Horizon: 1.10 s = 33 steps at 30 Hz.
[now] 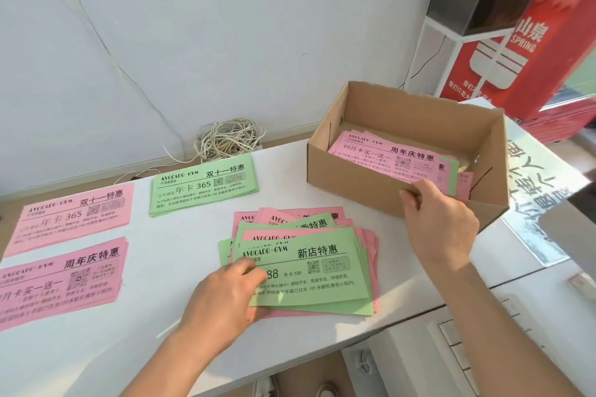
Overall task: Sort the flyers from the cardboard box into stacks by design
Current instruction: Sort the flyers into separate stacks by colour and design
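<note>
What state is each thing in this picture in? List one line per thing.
cardboard box: open, flyers inside
mixed pile: unsorted, fanned
green stack: sorted
two pink stacks: sorted
left hand: pressing the mixed pile
right hand: gripping the box wall

The left hand [225, 293] covers the top green flyer [309, 271] price's first digits. The lower pink stack [58, 280] runs off the left edge. Flyers beneath the mixed pile [322, 222] are mostly hidden.
</note>
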Motion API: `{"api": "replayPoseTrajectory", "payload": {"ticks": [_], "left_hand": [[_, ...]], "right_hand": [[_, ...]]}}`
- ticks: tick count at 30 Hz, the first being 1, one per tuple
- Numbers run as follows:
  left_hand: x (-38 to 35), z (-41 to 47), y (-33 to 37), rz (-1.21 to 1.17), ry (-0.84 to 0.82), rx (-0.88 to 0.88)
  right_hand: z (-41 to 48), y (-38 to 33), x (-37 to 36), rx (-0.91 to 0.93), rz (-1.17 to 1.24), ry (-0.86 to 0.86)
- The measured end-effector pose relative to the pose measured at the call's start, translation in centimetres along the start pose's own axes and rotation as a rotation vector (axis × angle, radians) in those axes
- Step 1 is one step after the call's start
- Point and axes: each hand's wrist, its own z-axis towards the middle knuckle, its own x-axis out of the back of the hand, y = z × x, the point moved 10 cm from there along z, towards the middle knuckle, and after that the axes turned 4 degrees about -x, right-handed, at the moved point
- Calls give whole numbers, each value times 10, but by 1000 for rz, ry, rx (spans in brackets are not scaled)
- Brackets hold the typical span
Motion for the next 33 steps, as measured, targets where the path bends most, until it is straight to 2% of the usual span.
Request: {"api": "replayPoseTrajectory", "payload": {"ticks": [5,11,13,15,17,20,22,25,28,30,33], "left_hand": [[-6,2,-5,-5,-30,22],[-1,8,-5,-120,-45,49],[7,10,-7,-212,8,59],[13,13,-11,-235,53,90],[14,11,-22,-261,88,184],[17,3,-35,-293,161,279],[14,0,-32,-299,151,262],[14,-1,-16,-227,161,142],[7,1,1,-103,115,25],[3,2,10,23,57,-23],[7,4,17,145,112,-75]], "right_hand": [[37,10,4,-38,-22,14],[58,28,-19,-90,-87,-134],[44,21,-16,-56,-37,-139],[18,4,-14,21,115,-172],[-17,-14,-33,68,269,-378],[-78,-24,-71,59,250,-782],[-99,-23,-79,83,189,-845],[-100,-20,-73,61,237,-776],[-96,-17,-66,-98,476,-796],[-92,-16,-63,-165,554,-802],[-98,-24,-67,-259,723,-912]]}}
